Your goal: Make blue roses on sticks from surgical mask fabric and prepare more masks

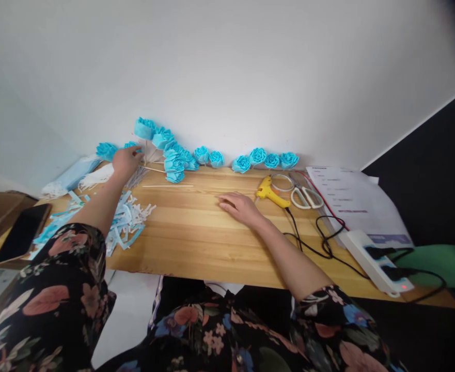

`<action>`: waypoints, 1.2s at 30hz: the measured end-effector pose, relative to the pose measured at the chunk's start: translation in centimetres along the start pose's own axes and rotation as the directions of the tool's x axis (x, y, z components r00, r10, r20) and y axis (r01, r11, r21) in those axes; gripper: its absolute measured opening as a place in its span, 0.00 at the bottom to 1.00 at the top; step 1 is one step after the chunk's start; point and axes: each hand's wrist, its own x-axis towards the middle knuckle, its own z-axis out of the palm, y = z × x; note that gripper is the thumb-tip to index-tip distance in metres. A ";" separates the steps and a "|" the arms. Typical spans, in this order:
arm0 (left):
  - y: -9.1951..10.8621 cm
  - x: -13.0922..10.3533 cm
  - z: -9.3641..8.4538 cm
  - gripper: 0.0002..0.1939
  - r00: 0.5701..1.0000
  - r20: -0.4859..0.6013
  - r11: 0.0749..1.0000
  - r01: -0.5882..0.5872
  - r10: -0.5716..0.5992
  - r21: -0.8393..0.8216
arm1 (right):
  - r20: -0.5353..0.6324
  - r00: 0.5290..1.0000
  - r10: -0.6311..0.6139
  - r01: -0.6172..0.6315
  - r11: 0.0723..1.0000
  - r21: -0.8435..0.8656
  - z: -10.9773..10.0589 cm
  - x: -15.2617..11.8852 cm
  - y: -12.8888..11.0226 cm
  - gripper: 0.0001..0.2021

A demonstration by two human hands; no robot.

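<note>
Blue artificial roses (174, 164) cluster right of the left hand (126, 163), whose closure I cannot tell; the right hand (240, 208) rests, fingers loosely apart; the glue gun (272, 192) lies beside it, probably for reach.

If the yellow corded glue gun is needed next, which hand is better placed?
Probably the right hand: it lies just beside the glue gun, while the left hand is farther away, by the blue ruffled flowers.

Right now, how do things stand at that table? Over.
Left grip near blue flowers, hold unclear. Right grip on table. Loose scraps on the left side.
</note>
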 end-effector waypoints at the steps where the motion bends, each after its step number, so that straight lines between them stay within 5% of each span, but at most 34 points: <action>1: 0.3 0.1 0.2 0.27 1.000 -0.010 1.000 -0.002 0.002 -0.004 | 0.001 1.000 -0.001 0.001 1.000 -0.001 0.0 0.0 0.0 0.15; 8: 1.7 1.2 1.2 0.26 1.000 -0.003 1.000 0.031 -0.031 0.006 | 0.002 1.000 -0.006 0.006 1.000 -0.003 -0.1 0.0 0.1 0.16; 21: 2.5 2.7 -0.5 0.23 0.996 0.084 0.995 0.011 -0.019 0.104 | -0.001 1.000 -0.005 0.005 1.000 0.014 -0.1 -0.1 0.0 0.16; 36: 2.8 2.5 0.1 0.25 0.995 0.094 0.997 -0.041 0.034 0.070 | -0.006 1.000 -0.006 0.006 1.000 0.017 -0.1 0.0 -0.1 0.15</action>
